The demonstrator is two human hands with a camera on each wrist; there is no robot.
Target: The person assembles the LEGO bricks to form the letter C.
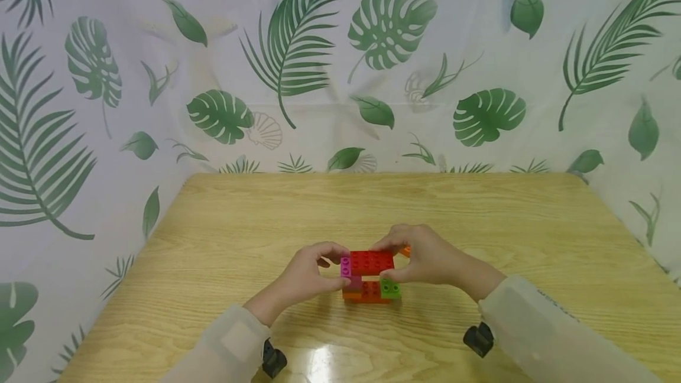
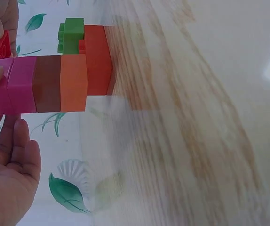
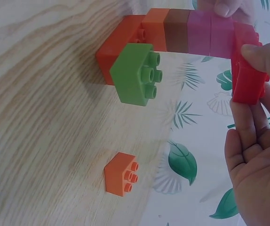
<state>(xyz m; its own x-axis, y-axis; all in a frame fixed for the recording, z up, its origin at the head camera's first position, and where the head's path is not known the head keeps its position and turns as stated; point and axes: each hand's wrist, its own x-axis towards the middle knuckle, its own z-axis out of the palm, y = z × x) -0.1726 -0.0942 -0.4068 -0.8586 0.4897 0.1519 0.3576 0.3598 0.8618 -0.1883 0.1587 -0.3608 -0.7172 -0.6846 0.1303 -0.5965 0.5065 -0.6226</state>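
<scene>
A stack of toy building bricks stands on the table: an orange-red base brick (image 2: pixel 98 61), and on its left end an orange brick (image 2: pixel 74 82), a brown brick (image 2: pixel 47 84) and pink bricks (image 2: pixel 22 84). On the base's other end sits a green brick (image 3: pixel 134 75). My left hand (image 1: pixel 307 270) holds the pink top of the column, thumb in front and fingers behind. With thumb and fingers my right hand (image 1: pixel 425 256) pinches a red brick (image 1: pixel 372 262) at the column's top, above a gap over the green brick. Whether the red brick is fully pressed on, I cannot tell.
A loose orange brick (image 3: pixel 121 174) lies on the wooden table (image 1: pixel 255 211) behind my right hand. A leaf-patterned cloth (image 1: pixel 319 75) hangs behind the table and at both sides. Each wrist carries a small black device (image 1: pixel 479 340).
</scene>
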